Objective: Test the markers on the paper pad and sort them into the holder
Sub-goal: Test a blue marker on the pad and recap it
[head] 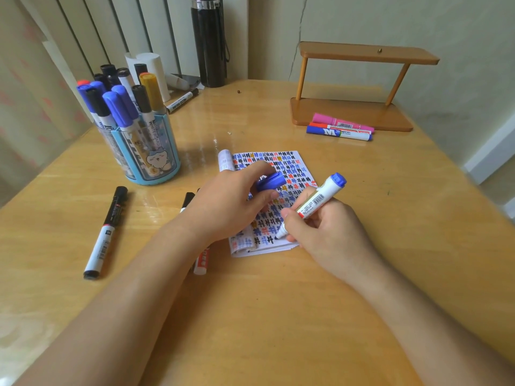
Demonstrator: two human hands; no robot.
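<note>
Blue-ended white plastic marker (315,203) clamped low on its barrel, close to the nib, between thumb and curled fingers of right hand (328,232), tilted, nib down at the lower edge of the small paper pad crowded with coloured hash marks (292,165), centre of frame. Matching blue plastic cap (270,181) pinched in curled fingers of left hand (228,201), poised over the pad's left half. Likely light, rigid and smooth, so prone to slipping in a loose grip; best held near the nib for marking, mid-barrel for dropping upright. Soft felt tip, probably staining: cap pressed home first. Thin, curling pad pages, apt to shift unless pinned. Further out, upper left, pale blue cartoon-printed round holder (150,165) packed with markers, on glossy wooden table (278,316).
</note>
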